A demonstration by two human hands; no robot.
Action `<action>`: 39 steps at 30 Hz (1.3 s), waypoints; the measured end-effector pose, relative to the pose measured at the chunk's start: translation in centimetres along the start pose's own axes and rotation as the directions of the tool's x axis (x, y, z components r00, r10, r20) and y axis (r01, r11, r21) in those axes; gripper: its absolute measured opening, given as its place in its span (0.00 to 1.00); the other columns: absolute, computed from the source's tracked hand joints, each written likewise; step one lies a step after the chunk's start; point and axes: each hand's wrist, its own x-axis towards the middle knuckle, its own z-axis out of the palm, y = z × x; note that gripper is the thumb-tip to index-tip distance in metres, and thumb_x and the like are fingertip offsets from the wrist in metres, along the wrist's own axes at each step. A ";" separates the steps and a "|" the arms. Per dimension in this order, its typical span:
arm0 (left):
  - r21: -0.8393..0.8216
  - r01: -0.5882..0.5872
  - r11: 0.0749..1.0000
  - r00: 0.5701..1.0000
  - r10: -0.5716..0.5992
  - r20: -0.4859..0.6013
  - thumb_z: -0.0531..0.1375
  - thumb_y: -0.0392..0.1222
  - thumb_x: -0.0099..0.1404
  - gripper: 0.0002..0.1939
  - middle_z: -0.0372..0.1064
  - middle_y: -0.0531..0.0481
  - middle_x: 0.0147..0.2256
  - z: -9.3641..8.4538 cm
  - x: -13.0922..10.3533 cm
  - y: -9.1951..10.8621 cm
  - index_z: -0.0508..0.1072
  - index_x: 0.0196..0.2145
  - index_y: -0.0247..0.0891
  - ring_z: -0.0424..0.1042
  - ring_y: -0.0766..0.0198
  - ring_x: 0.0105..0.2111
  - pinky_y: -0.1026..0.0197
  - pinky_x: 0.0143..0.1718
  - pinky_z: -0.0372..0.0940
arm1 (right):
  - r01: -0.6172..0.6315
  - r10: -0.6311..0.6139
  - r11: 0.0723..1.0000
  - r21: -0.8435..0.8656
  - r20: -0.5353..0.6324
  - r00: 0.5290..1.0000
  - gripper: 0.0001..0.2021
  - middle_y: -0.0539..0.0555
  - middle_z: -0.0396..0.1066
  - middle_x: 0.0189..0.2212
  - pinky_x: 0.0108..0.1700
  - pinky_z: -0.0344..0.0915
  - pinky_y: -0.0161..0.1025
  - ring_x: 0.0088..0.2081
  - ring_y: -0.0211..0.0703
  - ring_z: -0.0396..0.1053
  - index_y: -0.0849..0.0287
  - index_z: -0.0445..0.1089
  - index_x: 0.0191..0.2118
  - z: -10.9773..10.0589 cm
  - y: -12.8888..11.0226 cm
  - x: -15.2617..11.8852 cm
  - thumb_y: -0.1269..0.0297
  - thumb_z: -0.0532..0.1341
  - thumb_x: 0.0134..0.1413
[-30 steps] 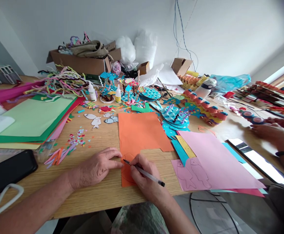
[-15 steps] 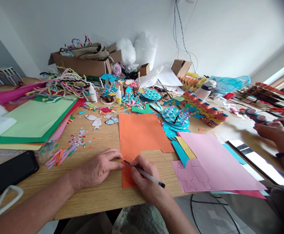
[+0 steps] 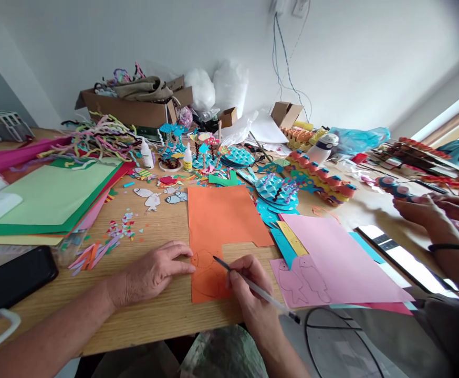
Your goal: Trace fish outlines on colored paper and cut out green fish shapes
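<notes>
head view: orange sheet [image 3: 223, 215] flat on table [image 3: 150, 323], near front edge. left hand [image 3: 160, 270] laid loosely at sheet's left margin, grasping nothing; right hand [image 3: 253, 294] pinches pen [image 3: 272, 301]. sheet likely light, bendy, easily creased; hold by edges.

Orange sheet [image 3: 221, 215] partly hidden behind the right hand [image 3: 253, 291]

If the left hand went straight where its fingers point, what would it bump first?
The orange paper: the left hand seems to touch its edge. Next would probably be the pen in the right hand, though depth is unclear.
</notes>
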 end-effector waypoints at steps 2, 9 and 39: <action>0.007 -0.011 1.000 1.000 0.011 -0.007 0.46 0.21 0.56 0.26 0.63 0.47 0.46 0.0 0.0 -0.1 0.70 0.45 0.43 0.60 0.60 0.50 0.56 0.51 0.59 | 0.008 -0.008 0.999 -0.053 -0.010 1.000 0.03 0.45 0.58 0.17 0.23 0.53 0.32 0.20 0.35 0.57 0.57 0.58 0.27 -0.1 0.1 -0.4 0.69 0.51 0.49; 0.015 0.001 1.000 1.000 -0.001 0.019 0.46 0.20 0.55 0.27 0.63 0.46 0.46 0.0 0.0 0.0 0.71 0.45 0.42 0.60 0.61 0.49 0.56 0.51 0.58 | 0.084 -0.072 0.977 -0.198 0.065 0.995 0.03 0.45 0.57 0.19 0.24 0.51 0.32 0.21 0.34 0.55 0.57 0.60 0.29 0.1 0.7 -0.8 0.69 0.51 0.50; -0.101 -0.005 0.995 0.995 -0.005 -0.103 0.46 0.21 0.55 0.22 0.70 0.47 0.41 -0.1 0.8 -0.4 0.74 0.37 0.38 0.66 0.62 0.44 0.58 0.47 0.62 | -0.102 0.095 0.992 0.069 0.097 0.991 0.04 0.45 0.58 0.17 0.23 0.52 0.31 0.20 0.35 0.54 0.57 0.60 0.27 -0.1 1.0 0.1 0.65 0.52 0.50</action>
